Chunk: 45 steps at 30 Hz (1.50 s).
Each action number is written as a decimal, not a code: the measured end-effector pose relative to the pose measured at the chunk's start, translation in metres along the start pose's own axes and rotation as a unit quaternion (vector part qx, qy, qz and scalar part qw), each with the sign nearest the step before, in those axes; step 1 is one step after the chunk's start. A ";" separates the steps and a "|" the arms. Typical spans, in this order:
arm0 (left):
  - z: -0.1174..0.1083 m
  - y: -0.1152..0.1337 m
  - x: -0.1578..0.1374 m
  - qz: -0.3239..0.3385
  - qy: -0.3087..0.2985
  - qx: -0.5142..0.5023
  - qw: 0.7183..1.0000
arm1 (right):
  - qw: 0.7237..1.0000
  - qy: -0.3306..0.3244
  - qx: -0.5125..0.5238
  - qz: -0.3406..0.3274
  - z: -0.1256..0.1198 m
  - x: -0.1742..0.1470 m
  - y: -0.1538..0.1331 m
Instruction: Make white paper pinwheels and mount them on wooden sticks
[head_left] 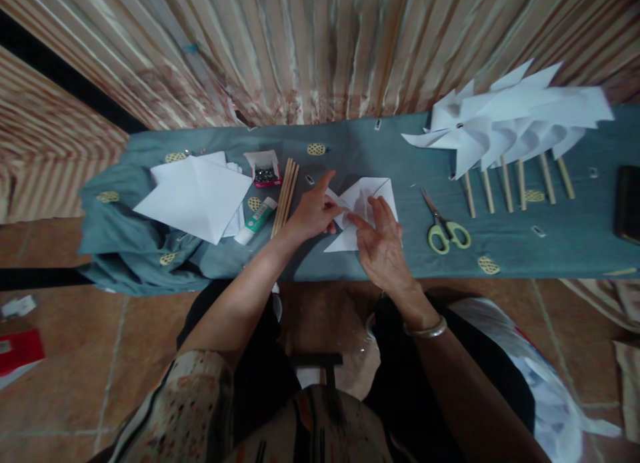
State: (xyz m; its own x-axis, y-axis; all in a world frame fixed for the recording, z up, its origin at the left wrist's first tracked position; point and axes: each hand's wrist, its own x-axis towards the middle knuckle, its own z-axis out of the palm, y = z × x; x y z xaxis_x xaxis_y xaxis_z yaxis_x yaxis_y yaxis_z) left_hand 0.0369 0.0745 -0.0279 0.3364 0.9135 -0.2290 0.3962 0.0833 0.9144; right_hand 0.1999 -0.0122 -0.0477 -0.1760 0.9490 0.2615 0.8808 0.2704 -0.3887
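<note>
White paper sheet [360,196], cut and partly folded, lies mid-table on a blue-green cloth [350,146], under both hands; left hand [314,211] pinches a corner of it between thumb and fingers, index finger pointing outward; right hand [381,240] rests on the sheet, fingers bent, index tip near the left thumb, whether it grips cannot be told; just left of the left hand, a row of wooden sticks [286,196], then an open small box [266,177] of dark bits and a green-and-white tube [256,221]; farther left, piled paper sheets [195,193]; right of the right hand, scissors [443,231], blades slightly parted, pointing away from the person; beyond, overlapping paper pinwheels [505,126] on sticks.
</note>
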 end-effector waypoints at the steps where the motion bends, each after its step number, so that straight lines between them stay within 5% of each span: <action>1: 0.000 -0.001 0.000 0.003 -0.002 -0.003 1.000 | 1.000 -0.006 0.000 0.000 0.000 0.000 0.000; 30: 0.004 -0.001 0.000 -0.016 -0.010 -0.061 0.998 | 1.000 0.004 0.006 0.007 0.001 -0.002 -0.001; 41: 0.001 -0.002 -0.006 0.030 0.003 0.036 0.999 | 0.998 0.035 0.039 0.018 -0.015 0.000 0.008; 45: -0.010 0.000 -0.011 0.076 0.065 0.113 0.989 | 0.996 0.051 0.025 0.064 -0.029 0.001 0.021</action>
State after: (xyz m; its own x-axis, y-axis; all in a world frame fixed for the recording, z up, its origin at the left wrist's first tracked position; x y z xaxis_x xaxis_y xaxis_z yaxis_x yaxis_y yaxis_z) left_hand 0.0247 0.0686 -0.0221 0.3005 0.9531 -0.0367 0.5355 -0.1368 0.8334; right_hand 0.2308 -0.0102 -0.0300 -0.0163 0.9553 0.2951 0.8699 0.1591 -0.4670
